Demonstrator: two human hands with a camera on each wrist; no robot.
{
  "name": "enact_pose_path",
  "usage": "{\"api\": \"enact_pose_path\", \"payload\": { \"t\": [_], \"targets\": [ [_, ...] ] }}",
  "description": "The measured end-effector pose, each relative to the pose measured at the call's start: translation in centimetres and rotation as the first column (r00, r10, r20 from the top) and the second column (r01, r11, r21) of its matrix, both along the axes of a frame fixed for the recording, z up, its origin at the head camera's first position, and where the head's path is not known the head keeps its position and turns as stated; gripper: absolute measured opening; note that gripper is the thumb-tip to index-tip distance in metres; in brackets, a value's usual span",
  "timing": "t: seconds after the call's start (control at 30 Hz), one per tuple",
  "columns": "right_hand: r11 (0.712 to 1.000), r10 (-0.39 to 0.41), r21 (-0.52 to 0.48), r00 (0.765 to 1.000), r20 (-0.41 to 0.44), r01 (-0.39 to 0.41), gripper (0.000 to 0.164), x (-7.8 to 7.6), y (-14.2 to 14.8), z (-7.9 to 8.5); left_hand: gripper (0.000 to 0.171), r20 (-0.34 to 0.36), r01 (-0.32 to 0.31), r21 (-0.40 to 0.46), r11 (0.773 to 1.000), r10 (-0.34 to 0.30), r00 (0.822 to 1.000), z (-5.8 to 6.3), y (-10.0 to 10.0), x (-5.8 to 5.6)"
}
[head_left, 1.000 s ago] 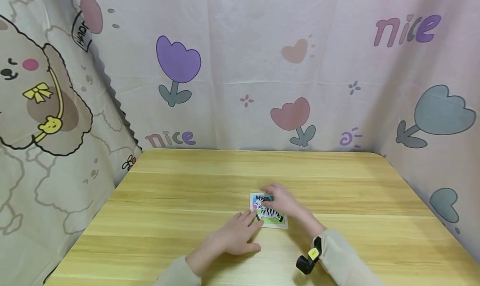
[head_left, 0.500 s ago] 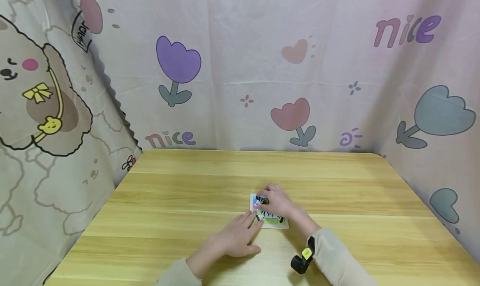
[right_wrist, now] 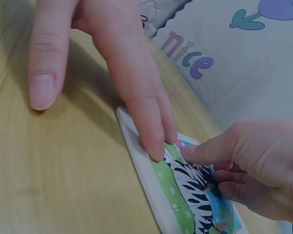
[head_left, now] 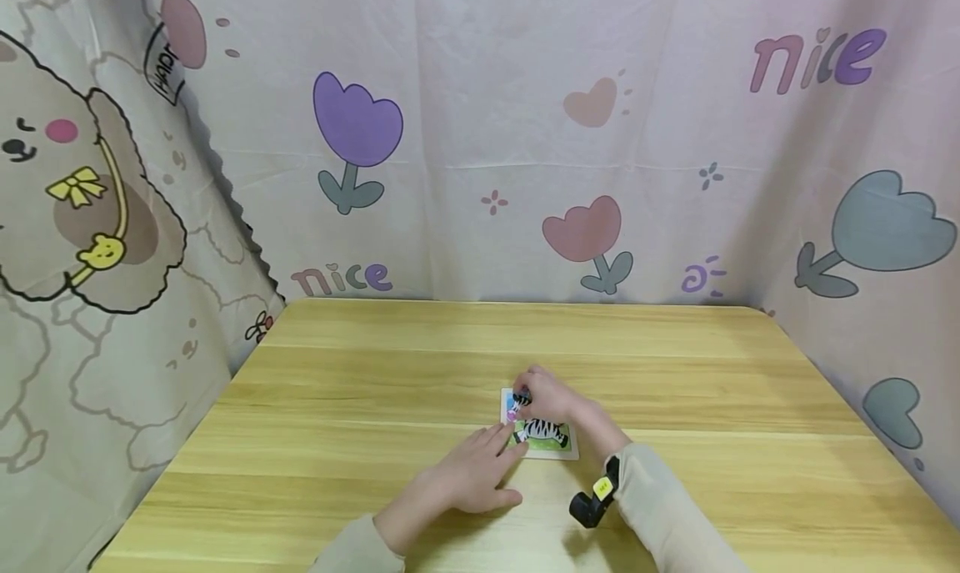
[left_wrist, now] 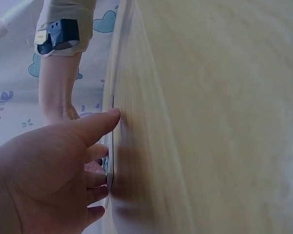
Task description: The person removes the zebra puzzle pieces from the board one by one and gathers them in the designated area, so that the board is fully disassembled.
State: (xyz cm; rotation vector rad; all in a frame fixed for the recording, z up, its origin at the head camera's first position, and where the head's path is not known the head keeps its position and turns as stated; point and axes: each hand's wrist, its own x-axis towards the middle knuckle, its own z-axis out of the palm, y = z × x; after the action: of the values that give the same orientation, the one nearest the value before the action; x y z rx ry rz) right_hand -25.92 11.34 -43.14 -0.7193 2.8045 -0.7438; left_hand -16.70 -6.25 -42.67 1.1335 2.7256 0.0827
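- Zebra puzzle is touched by outstretched left hand
- Right hand is bent over it, grip unclear
- Backdrop cloth is printed with “nice”

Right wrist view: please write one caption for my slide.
Left hand and right hand touch a zebra puzzle on a table.

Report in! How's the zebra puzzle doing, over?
Left hand touching zebra puzzle, left side. Right hand at zebra's head, grip unclear. Puzzle flat on table. Only hands covering parts of it.

Left hand touching board on tabletop; right forearm behind.
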Motion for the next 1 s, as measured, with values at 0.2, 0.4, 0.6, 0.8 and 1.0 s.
{"api": "enact_pose_path", "payload": {
  "t": [0.2, 0.4, 0.6, 0.8, 1.0],
  "targets": [
    [0.999, -0.017, -0.045, 0.999, 0.027, 0.018, 0.033, -0.3, 0.1, -0.3, 0.068, -0.009, 0.011, 0.003, 1.0, -0.011, 1.0, 0.0, 0.0, 0.1],
    [0.99, 0.028, -0.14, 0.999, -0.017, -0.03, 0.034, 0.0, 0.3, -0.6, 0.069, -0.021, 0.012, 0.001, 1.0, -0.012, 1.0, 0.0, 0.0, 0.1],
    [0.951, -0.004, -0.309, 0.999, -0.033, -0.007, 0.018, 0.3, 0.7, -1.0, 0.069, -0.022, 0.011, -0.005, 1.0, -0.011, 1.0, -0.1, 0.0, 0.0],
    [0.902, -0.085, -0.424, 0.996, 0.004, 0.079, 0.017, 0.2, 2.2, -0.5, 0.07, -0.016, 0.001, -0.017, 1.0, -0.002, 1.0, 0.0, 0.0, 0.2],
    [0.88, -0.206, -0.434, 0.978, 0.017, 0.193, 0.019, -0.1, 5.3, -0.2, 0.071, 0.001, -0.011, -0.02, 1.0, 0.011, 1.0, -0.1, 0.0, 0.2]
  ]
}}
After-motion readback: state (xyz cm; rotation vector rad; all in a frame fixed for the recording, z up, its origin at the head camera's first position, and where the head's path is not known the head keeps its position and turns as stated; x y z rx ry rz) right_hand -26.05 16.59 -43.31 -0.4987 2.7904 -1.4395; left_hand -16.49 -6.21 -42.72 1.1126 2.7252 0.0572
